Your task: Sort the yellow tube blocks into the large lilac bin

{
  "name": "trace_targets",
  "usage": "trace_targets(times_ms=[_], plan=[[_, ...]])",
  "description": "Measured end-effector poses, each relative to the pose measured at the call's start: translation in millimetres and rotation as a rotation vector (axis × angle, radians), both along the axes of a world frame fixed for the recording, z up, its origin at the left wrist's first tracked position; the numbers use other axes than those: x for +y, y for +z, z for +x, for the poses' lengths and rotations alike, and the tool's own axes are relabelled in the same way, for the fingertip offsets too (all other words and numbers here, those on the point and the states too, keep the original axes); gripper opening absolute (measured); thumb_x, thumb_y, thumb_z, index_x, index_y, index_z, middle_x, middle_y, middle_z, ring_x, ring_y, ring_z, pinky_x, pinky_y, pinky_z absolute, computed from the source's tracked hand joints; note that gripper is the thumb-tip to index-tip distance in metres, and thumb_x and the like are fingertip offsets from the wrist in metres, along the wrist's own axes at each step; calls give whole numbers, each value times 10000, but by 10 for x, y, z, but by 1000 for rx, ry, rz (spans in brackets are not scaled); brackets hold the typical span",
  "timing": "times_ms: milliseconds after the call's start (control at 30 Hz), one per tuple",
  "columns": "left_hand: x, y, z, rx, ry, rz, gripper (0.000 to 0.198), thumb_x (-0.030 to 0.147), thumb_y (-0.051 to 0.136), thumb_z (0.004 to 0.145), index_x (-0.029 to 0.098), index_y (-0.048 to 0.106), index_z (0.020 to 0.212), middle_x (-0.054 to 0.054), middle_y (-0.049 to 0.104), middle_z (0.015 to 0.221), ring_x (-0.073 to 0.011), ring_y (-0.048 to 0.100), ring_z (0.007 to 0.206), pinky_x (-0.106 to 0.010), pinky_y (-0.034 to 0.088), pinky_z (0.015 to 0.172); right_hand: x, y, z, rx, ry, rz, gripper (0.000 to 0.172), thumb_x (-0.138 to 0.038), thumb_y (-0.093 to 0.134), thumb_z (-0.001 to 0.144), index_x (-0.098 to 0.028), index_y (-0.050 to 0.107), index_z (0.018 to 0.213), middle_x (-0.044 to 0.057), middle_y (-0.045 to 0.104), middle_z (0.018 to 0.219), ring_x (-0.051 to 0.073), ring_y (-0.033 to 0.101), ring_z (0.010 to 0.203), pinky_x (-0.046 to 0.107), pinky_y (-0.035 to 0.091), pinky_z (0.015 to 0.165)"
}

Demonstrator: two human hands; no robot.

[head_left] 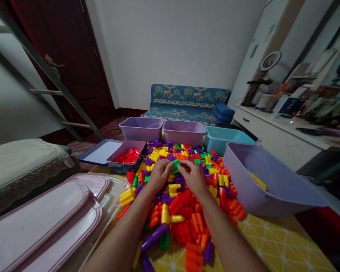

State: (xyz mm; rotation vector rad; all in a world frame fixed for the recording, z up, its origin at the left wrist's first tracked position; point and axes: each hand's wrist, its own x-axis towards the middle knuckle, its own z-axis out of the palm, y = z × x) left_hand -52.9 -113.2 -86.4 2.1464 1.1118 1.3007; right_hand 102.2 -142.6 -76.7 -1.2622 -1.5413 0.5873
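Over the middle of a heap of bullet-shaped plastic toy pieces (184,223), my two hands meet at a green toy piece (176,164). My left hand (160,173) pinches it from the left side. From the right, my right hand (193,174) has its fingers closed on the same piece. Red, orange, yellow, purple and green pieces lie loose or joined in rows all around and below both hands. A long purple piece (155,237) lies near my left forearm, close to a yellow piece (164,214) standing upright.
A box of red pieces (110,164) stands at the left, beside a blue-rimmed lid (100,152). Two lilac bins (141,130) and a turquoise bin (229,140) line the back. The large lilac bin (283,189) at right holds something yellow. Pink lids (39,219) lie stacked at left.
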Motion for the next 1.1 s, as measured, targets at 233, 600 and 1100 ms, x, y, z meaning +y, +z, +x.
trace_targets(times_ms=[233, 600, 1100], plan=[[7, 4, 4, -8, -18, 8, 417, 407, 388, 941, 169, 515, 622, -7, 522, 629, -126, 475, 618, -248, 381, 609, 5, -14, 6, -11, -7, -4, 226, -321, 581, 816, -218, 687, 988, 60, 735, 902, 211, 691, 801, 358, 555, 751], [3, 17, 8, -11, -25, 21, 431, 429, 399, 941, 166, 518, 621, 0, 512, 616, -117, 461, 604, -238, 387, 595, -8, -4, -3, -10, -26, 12, 213, -314, 588, 807, -224, 695, 968, 47, 725, 856, 199, 683, 751, 339, 554, 713], [-12, 27, 6, -23, -22, 15, 403, 409, 422, 935, 164, 513, 629, 1, 511, 623, -116, 464, 615, -237, 374, 602, -2, -16, 1, -20, -27, 11, 211, -307, 585, 811, -221, 690, 973, 55, 723, 875, 207, 683, 765, 352, 554, 729]])
